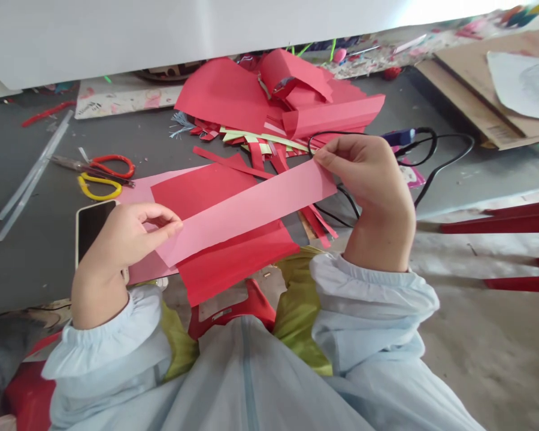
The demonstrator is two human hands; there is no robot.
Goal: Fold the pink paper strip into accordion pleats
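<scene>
A pale pink paper strip (256,206) is stretched slantwise between my two hands, above the table's near edge. My left hand (135,233) pinches its lower left end between thumb and fingers. Higher up, my right hand (363,170) pinches the strip's right end at its top corner. Beneath the strip lies a sheet of red paper (240,263), whose near part hangs past the table edge. A pink sheet (148,266) shows under my left hand, partly covered by the red paper.
Scissors (101,176) with red and yellow handles lie left, near a phone (90,224) partly behind my left hand. Crumpled red paper (233,96) and cut strips pile up at the back. A black cable (449,170) loops at right, below cardboard (467,96).
</scene>
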